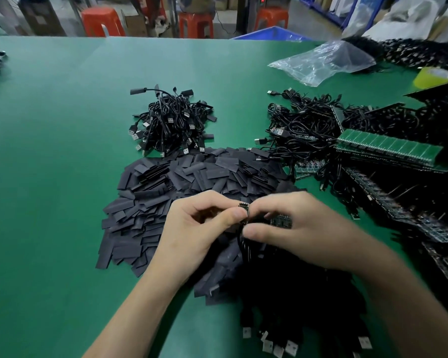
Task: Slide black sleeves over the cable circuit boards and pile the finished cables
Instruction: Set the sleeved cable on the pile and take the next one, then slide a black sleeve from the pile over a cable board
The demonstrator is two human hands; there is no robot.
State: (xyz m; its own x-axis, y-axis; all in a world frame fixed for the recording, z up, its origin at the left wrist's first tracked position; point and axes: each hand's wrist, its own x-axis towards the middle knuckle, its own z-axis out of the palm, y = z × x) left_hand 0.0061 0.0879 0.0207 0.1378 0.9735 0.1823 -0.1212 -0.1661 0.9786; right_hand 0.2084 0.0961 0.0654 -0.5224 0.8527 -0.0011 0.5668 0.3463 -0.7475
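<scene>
Pinching one circuit board between both hands

Obs.: a small circuit board point(244, 212) is held edge-on just above the near part of the bench point(49, 156), between the person's two hands. Left hand point(199, 228): thumb and curled fingers pinch the board's left side. Something dark sits inside those fingers, too blurred to say whether it is a sleeve. Right hand point(298, 228): thumb and forefinger pinch the board's right side; a second board point(281, 220) shows under its other fingers. A black cable point(243, 245) hangs from the held board into a dark bundle with USB plugs point(269, 343) at the near edge.

Directly beneath and beyond the hands: a loose heap of flat black sleeves point(192, 174). Behind that heap: a pile of sleeved cables point(171, 122). Right of it, well apart: tangled cables with bare boards point(308, 130), beside green board panels point(388, 148). Far right: clear plastic bag point(323, 60), yellowish tape roll point(435, 76). Past the bench: a blue bin point(269, 34) and orange stools point(102, 21).
</scene>
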